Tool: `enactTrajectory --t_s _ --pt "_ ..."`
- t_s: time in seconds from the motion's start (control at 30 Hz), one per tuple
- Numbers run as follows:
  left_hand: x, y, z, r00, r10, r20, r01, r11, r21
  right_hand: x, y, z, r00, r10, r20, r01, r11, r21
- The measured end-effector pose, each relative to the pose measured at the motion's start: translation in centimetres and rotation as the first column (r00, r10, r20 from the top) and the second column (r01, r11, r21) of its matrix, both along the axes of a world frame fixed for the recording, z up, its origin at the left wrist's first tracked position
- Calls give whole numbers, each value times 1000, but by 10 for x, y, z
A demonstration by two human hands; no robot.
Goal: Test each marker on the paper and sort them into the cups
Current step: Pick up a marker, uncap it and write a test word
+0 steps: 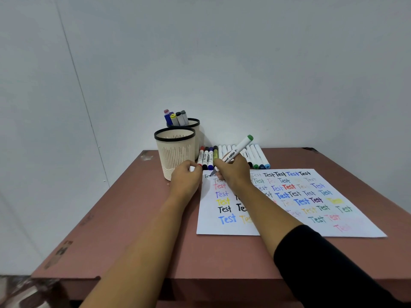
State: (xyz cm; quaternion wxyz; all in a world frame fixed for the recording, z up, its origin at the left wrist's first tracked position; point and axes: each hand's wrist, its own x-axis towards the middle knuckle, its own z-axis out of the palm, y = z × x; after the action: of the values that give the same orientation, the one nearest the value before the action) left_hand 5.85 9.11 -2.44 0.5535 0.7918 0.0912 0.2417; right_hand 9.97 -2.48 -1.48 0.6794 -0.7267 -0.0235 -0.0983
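The table (133,252) is reddish-brown, and on it lies the paper (213,228), already filled with many coloured "Test" words. Both forearms reach over it to its far left corner. The right hand (233,172) grips the marker (239,147) with curled fingers; the tip touches the paper at that corner and the green end points up and to the right. The left hand (185,177) is just beside it, its fingers curled and pinching a white piece (192,168). I cannot tell if this is a cap or the paper's corner.

I judge that the step in hand is the test stroke. To do it well, the sheet should be kept from sliding and the word written in a free place, so a weak line can be read clearly.

Behind the hands a row of markers (258,155) lies waiting. Left of it stands the front cup (175,156), which looks empty, and behind it the back cup (195,123), which holds several markers.
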Motion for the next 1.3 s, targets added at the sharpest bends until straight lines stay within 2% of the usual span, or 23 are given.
enactTrajectory --t_s 0.27,0.53,0.7,0.93,1.0,1.13,1.2,1.3 --pt "-1 -1 1 1000 -4 -6 4 1000 -5 0 -1 0 1000 -9 -6 9 999 39" --pt "-4 -2 3 1000 -1 -16 1 1000 0 0 0 0 1000 -20 18 21 999 -26" --pt "-5 -3 4 1000 -7 -15 7 1000 -11 -1 -3 2 1000 -28 -10 29 999 46" --pt "-4 -2 4 1000 -13 -21 14 1000 20 -2 -1 2 998 -57 27 57 998 -12" --pt "-2 -2 2 1000 -25 -18 26 999 37 -1 -3 3 999 -43 -10 43 997 57" --pt "-3 -4 4 1000 -16 -26 18 997 74 0 -7 8 996 8 -87 18 953 301" --pt "-5 -6 6 1000 10 -16 -8 992 125 1 -9 14 997 38 -72 -5 909 417" --pt "-11 -9 10 999 -7 44 0 989 146 -2 -14 28 997 59 -41 -31 864 503"
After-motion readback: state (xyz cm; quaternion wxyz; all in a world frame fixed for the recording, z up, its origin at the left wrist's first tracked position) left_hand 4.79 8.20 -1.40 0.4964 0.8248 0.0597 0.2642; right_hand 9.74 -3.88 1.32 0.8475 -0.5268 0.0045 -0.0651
